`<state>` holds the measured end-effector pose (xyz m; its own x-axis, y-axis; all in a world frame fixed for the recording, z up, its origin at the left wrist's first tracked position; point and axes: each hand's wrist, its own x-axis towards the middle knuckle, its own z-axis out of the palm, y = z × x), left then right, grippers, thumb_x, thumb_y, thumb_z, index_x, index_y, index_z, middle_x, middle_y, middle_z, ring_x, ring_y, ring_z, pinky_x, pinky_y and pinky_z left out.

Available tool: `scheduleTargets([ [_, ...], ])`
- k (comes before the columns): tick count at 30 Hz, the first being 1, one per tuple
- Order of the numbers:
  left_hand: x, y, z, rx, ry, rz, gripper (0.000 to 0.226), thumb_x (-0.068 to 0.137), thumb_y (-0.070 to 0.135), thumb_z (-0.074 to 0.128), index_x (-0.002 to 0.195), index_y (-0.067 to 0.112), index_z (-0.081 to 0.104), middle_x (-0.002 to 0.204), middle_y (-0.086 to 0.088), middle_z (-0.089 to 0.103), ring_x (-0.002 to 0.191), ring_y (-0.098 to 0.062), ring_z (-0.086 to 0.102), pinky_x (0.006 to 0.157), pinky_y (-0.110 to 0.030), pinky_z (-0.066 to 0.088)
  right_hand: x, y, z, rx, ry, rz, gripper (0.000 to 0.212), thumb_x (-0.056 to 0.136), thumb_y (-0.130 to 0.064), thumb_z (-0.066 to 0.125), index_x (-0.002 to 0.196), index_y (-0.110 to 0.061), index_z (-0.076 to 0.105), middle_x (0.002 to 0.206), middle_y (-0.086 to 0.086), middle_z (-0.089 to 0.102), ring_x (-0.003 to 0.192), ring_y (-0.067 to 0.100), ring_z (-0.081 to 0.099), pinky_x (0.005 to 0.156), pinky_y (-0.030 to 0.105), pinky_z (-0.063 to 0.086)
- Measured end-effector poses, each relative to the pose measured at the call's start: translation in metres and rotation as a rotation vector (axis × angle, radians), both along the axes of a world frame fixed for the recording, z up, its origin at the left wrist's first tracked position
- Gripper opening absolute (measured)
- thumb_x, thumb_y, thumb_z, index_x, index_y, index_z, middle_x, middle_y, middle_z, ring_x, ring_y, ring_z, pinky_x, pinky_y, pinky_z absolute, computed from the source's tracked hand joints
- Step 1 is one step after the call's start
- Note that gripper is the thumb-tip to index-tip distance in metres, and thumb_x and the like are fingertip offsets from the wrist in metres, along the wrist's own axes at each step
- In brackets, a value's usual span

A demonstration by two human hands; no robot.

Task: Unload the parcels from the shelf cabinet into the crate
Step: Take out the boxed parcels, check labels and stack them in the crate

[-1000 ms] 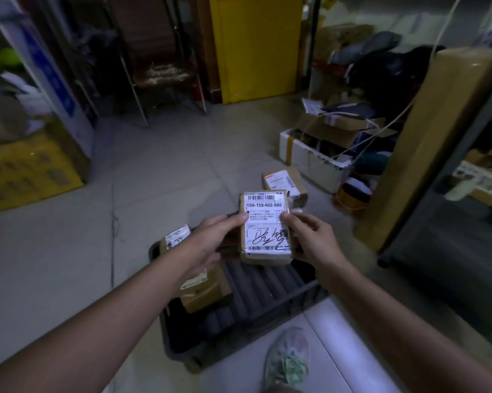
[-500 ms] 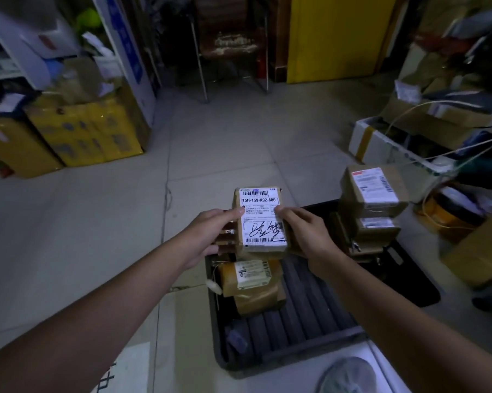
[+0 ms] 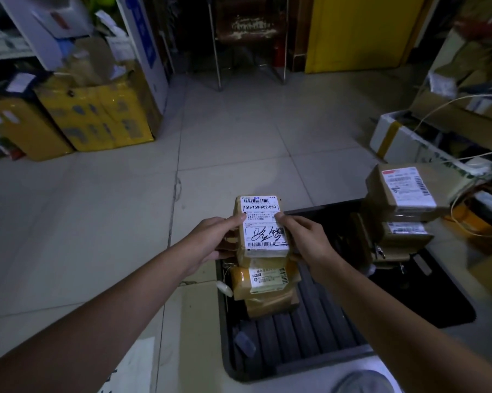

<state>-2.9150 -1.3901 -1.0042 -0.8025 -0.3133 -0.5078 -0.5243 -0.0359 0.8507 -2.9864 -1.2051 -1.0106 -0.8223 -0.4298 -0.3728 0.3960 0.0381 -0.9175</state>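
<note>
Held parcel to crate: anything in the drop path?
Partly. The left hand and right hand hold the labelled parcel directly above taped parcels lying in the crate. A parcel stack sits at its far right. The ribbed floor nearer the camera is bare.

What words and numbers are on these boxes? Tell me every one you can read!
"15H-159-K02-680": on the white label of the small brown cardboard parcel, gripped by the left hand and right hand.
Black handwritten scribble, same label: unreadable.
Fine print, same label: too small.
Labels on the tan taped parcel in the black plastic crate and on the stacked brown boxes: blurred.
</note>
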Motion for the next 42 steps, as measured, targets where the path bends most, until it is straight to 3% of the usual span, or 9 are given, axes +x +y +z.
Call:
scheduleTargets([
  [4, 0.000, -0.002, 0.001, -0.050, -0.001, -0.018, 0.047, 0.087, 0.052, 0.067, 0.113, 0.013, 0.064, 0.099, -0.002, 0.077, 0.096, -0.022, 0.073, 0.091, -0.040, 0.057, -0.002, 0.002, 0.000, -0.012, 0.003, 0.008, 0.015, 0.096, -0.026, 0.064, 0.104, -0.014, 0.066, 0.077, -0.002, 0.077, 0.064, 0.009, 0.073, 0.050, 0.018, 0.052],
  [12, 0.008, 0.004, 0.002, -0.167, -0.064, -0.050, 0.046, 0.088, 0.060, 0.060, 0.116, 0.023, 0.060, 0.113, 0.006, 0.066, 0.102, -0.012, 0.061, 0.089, -0.038, 0.039, 0.001, 0.004, -0.009, 0.007, 0.002, 0.013, 0.020, 0.095, -0.026, 0.065, 0.108, -0.010, 0.067, 0.078, 0.000, 0.077, 0.065, 0.010, 0.073, 0.050, 0.018, 0.051],
  [16, 0.006, 0.008, 0.000, -0.149, -0.088, -0.039, 0.045, 0.086, 0.060, 0.062, 0.113, 0.024, 0.059, 0.113, 0.005, 0.065, 0.105, -0.017, 0.060, 0.097, -0.043, 0.040, 0.001, 0.001, -0.016, 0.045, -0.005, 0.018, 0.032, 0.093, -0.032, 0.068, 0.117, -0.010, 0.066, 0.092, 0.002, 0.078, 0.079, 0.015, 0.075, 0.060, 0.024, 0.055],
  [20, 0.002, 0.008, -0.001, -0.166, -0.059, -0.036, 0.043, 0.086, 0.057, 0.064, 0.112, 0.022, 0.061, 0.112, 0.003, 0.068, 0.102, -0.015, 0.063, 0.087, -0.036, 0.044, -0.002, 0.003, -0.014, 0.018, -0.007, 0.006, 0.033, 0.094, -0.029, 0.067, 0.120, -0.010, 0.065, 0.095, 0.004, 0.078, 0.080, 0.014, 0.075, 0.061, 0.023, 0.056],
  [24, -0.006, 0.009, -0.003, -0.179, -0.015, -0.049, 0.043, 0.083, 0.058, 0.067, 0.109, 0.024, 0.063, 0.108, 0.003, 0.072, 0.105, -0.017, 0.066, 0.100, -0.042, 0.047, -0.009, 0.010, -0.009, 0.006, 0.028, -0.013, 0.031, 0.094, -0.025, 0.067, 0.121, -0.011, 0.065, 0.098, 0.005, 0.077, 0.080, 0.014, 0.075, 0.060, 0.020, 0.056],
  [30, -0.036, 0.030, 0.006, -0.236, -0.004, -0.152, 0.041, 0.087, 0.052, 0.066, 0.114, 0.022, 0.061, 0.112, 0.004, 0.068, 0.097, -0.010, 0.061, 0.074, -0.029, 0.044, -0.029, 0.036, -0.003, -0.020, 0.090, -0.072, 0.011, 0.093, -0.022, 0.068, 0.103, -0.025, 0.064, 0.094, 0.001, 0.077, 0.080, 0.014, 0.075, 0.060, 0.022, 0.057],
  [36, -0.078, 0.054, 0.005, -0.314, -0.020, -0.275, 0.076, 0.083, 0.047, 0.073, 0.145, 0.033, 0.032, 0.127, 0.001, 0.056, 0.113, -0.020, 0.059, 0.090, -0.034, 0.045, -0.054, 0.070, -0.011, -0.022, 0.105, -0.136, 0.027, 0.091, -0.024, 0.071, 0.116, -0.022, 0.063, 0.092, -0.002, 0.077, 0.082, 0.013, 0.075, 0.062, 0.023, 0.057],
  [39, -0.098, 0.064, -0.003, -0.276, -0.021, -0.345, 0.062, 0.086, 0.041, 0.073, 0.139, 0.028, 0.042, 0.114, 0.003, 0.067, 0.095, -0.011, 0.065, 0.069, -0.022, 0.043, -0.065, 0.084, -0.023, 0.001, 0.094, -0.166, 0.038, 0.090, -0.025, 0.072, 0.125, -0.016, 0.062, 0.100, 0.002, 0.076, 0.085, 0.014, 0.075, 0.065, 0.025, 0.058],
  [42, -0.111, 0.072, -0.017, -0.246, -0.014, -0.362, 0.056, 0.087, 0.039, 0.072, 0.135, 0.024, 0.046, 0.100, 0.004, 0.072, 0.085, -0.007, 0.067, 0.063, -0.018, 0.044, -0.071, 0.094, -0.035, 0.019, 0.096, -0.180, 0.037, 0.091, -0.024, 0.071, 0.125, -0.015, 0.062, 0.101, 0.004, 0.076, 0.084, 0.014, 0.075, 0.064, 0.024, 0.058],
])
